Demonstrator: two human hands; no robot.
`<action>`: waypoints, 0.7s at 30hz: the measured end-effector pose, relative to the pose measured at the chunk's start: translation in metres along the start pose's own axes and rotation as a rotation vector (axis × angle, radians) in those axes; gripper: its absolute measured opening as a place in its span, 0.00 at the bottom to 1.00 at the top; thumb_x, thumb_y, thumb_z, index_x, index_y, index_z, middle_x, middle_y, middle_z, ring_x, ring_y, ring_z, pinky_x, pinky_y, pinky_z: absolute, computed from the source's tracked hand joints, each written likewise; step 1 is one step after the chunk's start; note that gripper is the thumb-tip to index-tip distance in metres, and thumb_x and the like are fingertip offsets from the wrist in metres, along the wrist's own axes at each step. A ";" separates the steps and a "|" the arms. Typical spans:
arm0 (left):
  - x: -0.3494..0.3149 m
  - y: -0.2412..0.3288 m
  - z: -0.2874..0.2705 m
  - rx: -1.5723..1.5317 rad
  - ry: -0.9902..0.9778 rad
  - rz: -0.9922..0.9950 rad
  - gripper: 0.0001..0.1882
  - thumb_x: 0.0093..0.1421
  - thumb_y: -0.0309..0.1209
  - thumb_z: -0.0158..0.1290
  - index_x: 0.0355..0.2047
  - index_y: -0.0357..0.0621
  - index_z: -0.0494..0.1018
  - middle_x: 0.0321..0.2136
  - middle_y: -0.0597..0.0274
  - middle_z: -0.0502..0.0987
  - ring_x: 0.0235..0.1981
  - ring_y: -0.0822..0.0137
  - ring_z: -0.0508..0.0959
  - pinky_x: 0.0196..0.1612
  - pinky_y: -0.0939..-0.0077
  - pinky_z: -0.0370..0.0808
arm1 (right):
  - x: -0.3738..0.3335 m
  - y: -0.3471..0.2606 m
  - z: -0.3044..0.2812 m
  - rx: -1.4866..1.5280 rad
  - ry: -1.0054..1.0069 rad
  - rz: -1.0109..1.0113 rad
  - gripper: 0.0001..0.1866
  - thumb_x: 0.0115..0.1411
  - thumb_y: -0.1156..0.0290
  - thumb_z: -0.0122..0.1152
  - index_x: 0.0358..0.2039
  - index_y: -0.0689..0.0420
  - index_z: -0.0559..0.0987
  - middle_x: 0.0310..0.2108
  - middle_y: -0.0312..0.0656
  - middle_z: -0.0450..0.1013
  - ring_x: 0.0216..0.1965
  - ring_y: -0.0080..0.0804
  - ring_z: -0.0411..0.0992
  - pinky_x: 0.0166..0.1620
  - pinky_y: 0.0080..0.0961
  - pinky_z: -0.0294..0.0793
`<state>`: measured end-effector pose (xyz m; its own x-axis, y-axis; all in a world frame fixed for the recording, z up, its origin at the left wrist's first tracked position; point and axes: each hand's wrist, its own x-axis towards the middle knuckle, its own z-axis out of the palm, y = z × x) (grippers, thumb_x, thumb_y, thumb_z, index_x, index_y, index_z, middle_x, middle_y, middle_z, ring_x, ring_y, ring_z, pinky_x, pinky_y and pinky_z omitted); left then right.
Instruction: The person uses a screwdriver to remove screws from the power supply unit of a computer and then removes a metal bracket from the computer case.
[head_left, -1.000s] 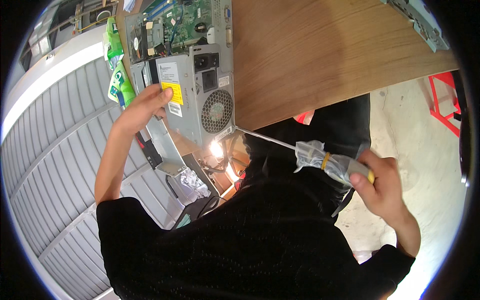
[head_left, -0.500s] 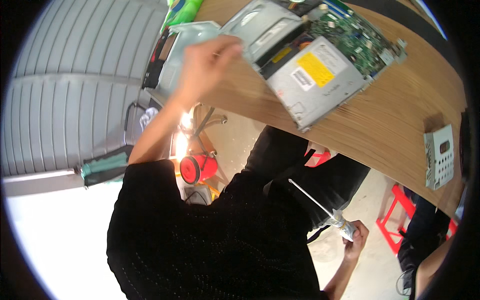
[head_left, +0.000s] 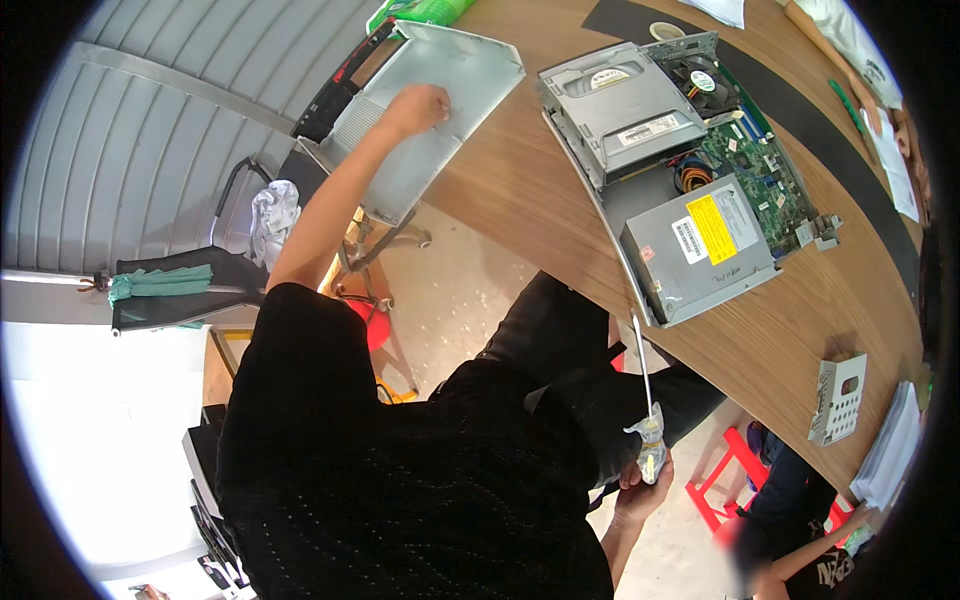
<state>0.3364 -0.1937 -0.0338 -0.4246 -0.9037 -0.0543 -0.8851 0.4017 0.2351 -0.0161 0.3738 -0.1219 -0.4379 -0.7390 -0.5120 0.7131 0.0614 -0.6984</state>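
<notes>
Near the open computer (head_left: 645, 190), the right hand (head_left: 645, 487) grasps the screwdriver (head_left: 645, 385), a tool likely light, stiff, slippery in its plastic wrap (head_left: 650, 432) and best held by the handle (head_left: 652, 463), while the left hand (head_left: 420, 108) is curled over the metal cover (head_left: 475, 75), its hold unclear.

Your screwdriver (head_left: 646, 388) has a shiny metal shaft (head_left: 642, 360) and a handle (head_left: 652, 450) wrapped in crinkled, clear plastic. You have a dull grey metal box (head_left: 690, 285) bearing smooth paper-like stickers (head_left: 711, 228). The loose cover (head_left: 480, 90) looks like smooth metal, your table (head_left: 500, 190) smooth grained wood, your shirt (head_left: 420, 480) matt black cloth.
</notes>
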 end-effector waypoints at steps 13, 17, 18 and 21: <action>0.097 -0.041 0.004 0.074 0.224 0.013 0.11 0.52 0.31 0.56 0.36 0.49 0.82 0.31 0.51 0.82 0.35 0.50 0.82 0.41 0.60 0.78 | 0.004 -0.003 -0.001 -0.093 0.081 -0.100 0.28 0.66 0.44 0.45 0.40 0.62 0.71 0.14 0.33 0.61 0.13 0.20 0.60 0.16 0.16 0.58; 0.121 -0.043 0.017 0.204 0.279 0.064 0.13 0.48 0.31 0.56 0.35 0.48 0.83 0.30 0.51 0.82 0.34 0.49 0.82 0.42 0.61 0.79 | 0.000 -0.004 -0.004 -0.139 0.004 -0.168 0.27 0.66 0.44 0.45 0.37 0.61 0.70 0.13 0.33 0.61 0.13 0.20 0.60 0.17 0.16 0.57; 0.127 -0.042 0.019 0.201 0.273 0.081 0.13 0.48 0.31 0.56 0.35 0.48 0.83 0.30 0.51 0.82 0.34 0.49 0.82 0.42 0.61 0.79 | -0.002 -0.004 -0.007 -0.179 -0.036 -0.204 0.25 0.67 0.45 0.44 0.36 0.58 0.70 0.13 0.32 0.61 0.13 0.20 0.59 0.17 0.15 0.57; 0.128 -0.048 0.021 0.117 0.339 -0.033 0.11 0.47 0.30 0.55 0.31 0.47 0.83 0.31 0.51 0.82 0.35 0.50 0.82 0.43 0.62 0.78 | -0.007 -0.001 -0.007 -0.173 -0.032 -0.213 0.26 0.66 0.44 0.45 0.33 0.58 0.69 0.13 0.32 0.61 0.13 0.19 0.60 0.17 0.15 0.57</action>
<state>0.3203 -0.3254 -0.0728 -0.3254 -0.9063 0.2699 -0.9213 0.3681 0.1253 -0.0176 0.3841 -0.1213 -0.5487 -0.7681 -0.3301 0.5015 0.0136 -0.8651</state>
